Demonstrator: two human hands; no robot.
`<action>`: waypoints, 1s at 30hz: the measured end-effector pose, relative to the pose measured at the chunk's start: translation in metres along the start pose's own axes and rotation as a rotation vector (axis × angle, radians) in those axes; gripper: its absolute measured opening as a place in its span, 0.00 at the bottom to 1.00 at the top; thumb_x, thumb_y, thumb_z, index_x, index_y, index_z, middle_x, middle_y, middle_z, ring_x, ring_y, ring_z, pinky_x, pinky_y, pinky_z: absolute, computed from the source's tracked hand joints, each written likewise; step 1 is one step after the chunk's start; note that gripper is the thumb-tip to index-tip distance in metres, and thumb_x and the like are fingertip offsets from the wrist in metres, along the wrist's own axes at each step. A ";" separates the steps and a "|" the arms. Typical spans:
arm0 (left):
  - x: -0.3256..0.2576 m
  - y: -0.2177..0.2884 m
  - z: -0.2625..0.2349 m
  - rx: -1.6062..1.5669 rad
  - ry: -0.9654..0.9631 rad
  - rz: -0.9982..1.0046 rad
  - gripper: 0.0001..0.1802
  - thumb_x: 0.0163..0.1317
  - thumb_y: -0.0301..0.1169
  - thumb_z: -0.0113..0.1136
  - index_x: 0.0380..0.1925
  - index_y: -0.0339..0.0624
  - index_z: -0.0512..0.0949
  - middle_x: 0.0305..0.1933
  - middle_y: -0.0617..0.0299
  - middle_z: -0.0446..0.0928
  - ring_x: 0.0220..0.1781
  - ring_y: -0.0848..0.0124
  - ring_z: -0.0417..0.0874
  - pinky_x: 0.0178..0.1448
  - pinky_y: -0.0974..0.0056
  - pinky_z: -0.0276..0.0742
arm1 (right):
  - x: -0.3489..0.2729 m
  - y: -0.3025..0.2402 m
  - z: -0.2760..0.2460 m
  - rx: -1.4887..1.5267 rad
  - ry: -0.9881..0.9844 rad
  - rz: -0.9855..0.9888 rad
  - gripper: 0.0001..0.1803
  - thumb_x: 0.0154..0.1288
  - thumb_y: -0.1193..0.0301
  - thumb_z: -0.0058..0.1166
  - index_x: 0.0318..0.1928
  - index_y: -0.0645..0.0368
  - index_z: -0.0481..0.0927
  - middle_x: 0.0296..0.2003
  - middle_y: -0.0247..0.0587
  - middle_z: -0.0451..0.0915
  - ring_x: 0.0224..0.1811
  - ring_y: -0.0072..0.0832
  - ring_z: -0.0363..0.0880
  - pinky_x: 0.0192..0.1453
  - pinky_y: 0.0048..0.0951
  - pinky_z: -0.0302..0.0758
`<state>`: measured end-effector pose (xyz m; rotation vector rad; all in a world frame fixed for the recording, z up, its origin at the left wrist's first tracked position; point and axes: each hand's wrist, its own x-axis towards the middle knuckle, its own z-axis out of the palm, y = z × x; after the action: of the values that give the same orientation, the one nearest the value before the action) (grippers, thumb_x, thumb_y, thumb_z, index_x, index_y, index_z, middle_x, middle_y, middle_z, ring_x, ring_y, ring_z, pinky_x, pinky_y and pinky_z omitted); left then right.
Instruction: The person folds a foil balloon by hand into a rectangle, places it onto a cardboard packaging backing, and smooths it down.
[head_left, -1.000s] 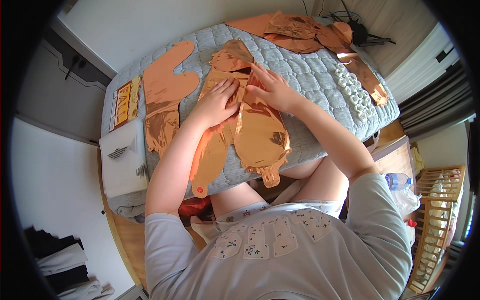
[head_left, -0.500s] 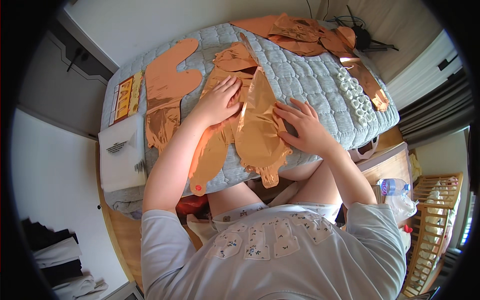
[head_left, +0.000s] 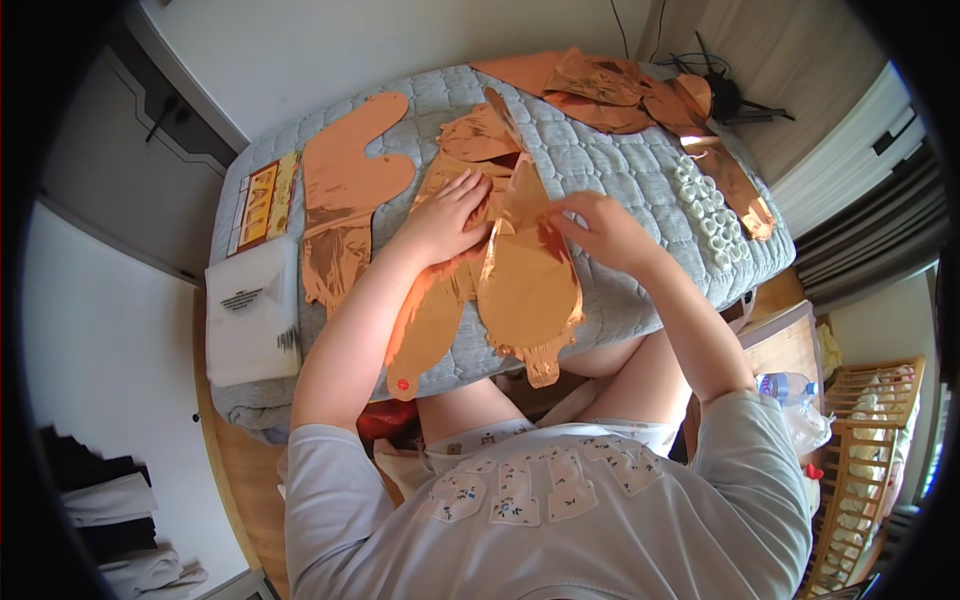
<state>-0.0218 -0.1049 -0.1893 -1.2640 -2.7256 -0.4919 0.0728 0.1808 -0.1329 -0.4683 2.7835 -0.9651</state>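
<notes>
A flat, copper-coloured foil balloon lies folded across the quilted bed in front of me, its ruffled tabs hanging toward my lap. My left hand rests flat on its left side, fingers stretched out and pressing the foil down. At the balloon's right edge, my right hand is closed, thumb and fingers pinching the foil; the fingertips are partly hidden. To the left lies another flat copper foil balloon with a rounded, curved outline.
Grey quilted mattress under everything. White plastic sleeve and an illustrated package at the left. More copper foil balloons lie at the far side, white ribbon rolls at right. Black router in the far right corner.
My right hand has gone from lying spread on the balloon's right edge to pinching it, slightly higher up. The left hand stays on the foil. The whole view has shifted slightly.
</notes>
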 end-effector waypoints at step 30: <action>0.000 0.002 0.001 -0.019 -0.037 -0.019 0.39 0.70 0.47 0.58 0.76 0.42 0.62 0.83 0.50 0.56 0.84 0.54 0.54 0.83 0.52 0.55 | 0.077 -0.008 0.047 -0.595 0.175 0.067 0.48 0.73 0.35 0.43 0.81 0.53 0.55 0.78 0.46 0.59 0.82 0.45 0.51 0.84 0.57 0.42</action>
<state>-0.0204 -0.1038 -0.1902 -1.2649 -2.7727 -0.5021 0.0142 0.1219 -0.1683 -0.3668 3.1972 -0.1463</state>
